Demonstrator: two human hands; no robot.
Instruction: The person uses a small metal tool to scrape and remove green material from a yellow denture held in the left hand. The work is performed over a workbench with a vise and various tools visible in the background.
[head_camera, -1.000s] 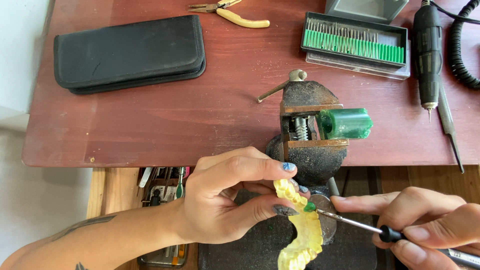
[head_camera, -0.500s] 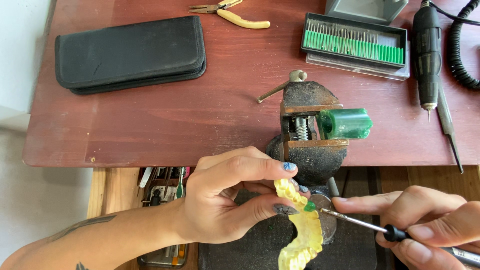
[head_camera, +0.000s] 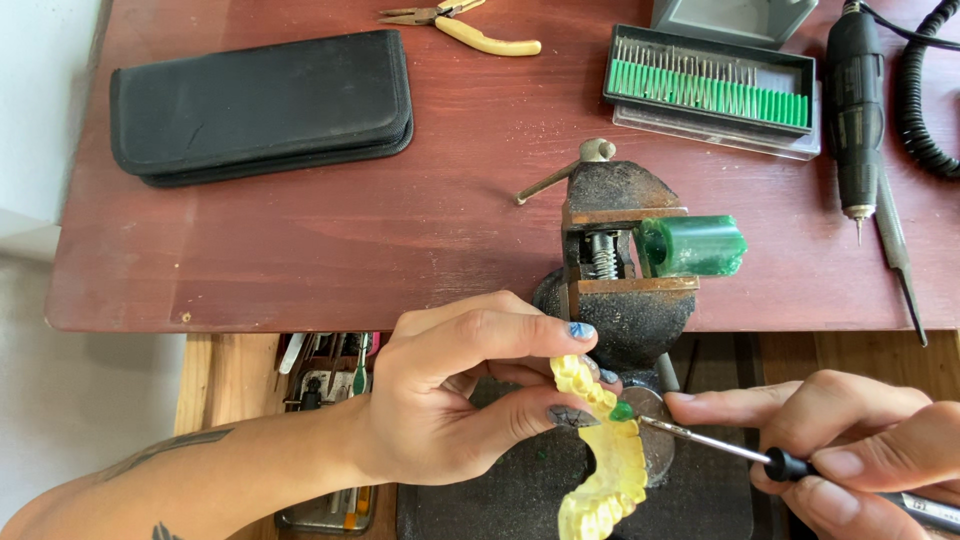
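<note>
So the left hand (head_camera: 450, 400) has the yellow dental cast (head_camera: 600, 450) pinched between thumb and fingertips up at one end of the arch, held out in front of the counter (head_camera: 300, 240) edge, just below the vise (head_camera: 625, 260). The right hand (head_camera: 850, 440) is closed around a thin metal tool (head_camera: 710, 442) like a pen, and its tip sits on a little green blob (head_camera: 621, 411) on the cast's upper end. My read on handling: the cast looks light and totally rigid, probably stone or resin, so it won't flex, but that also means brittle; the tooth ridges and thin ends would likely chip if dropped or squeezed hard. Surface looks matte, so not slippery. I'd grab it across the thick body of the arch, not by the teeth, close to wherever the tool is pressing so it doesn't twist. The green bit looks like wax, soft, so easy to smear. Also on the counter: a green block (head_camera: 695, 245) clamped in the vise, a black pouch (head_camera: 260, 105), pliers (head_camera: 460, 25), a bur tray (head_camera: 710, 90) and a rotary handpiece (head_camera: 858, 110).
</note>
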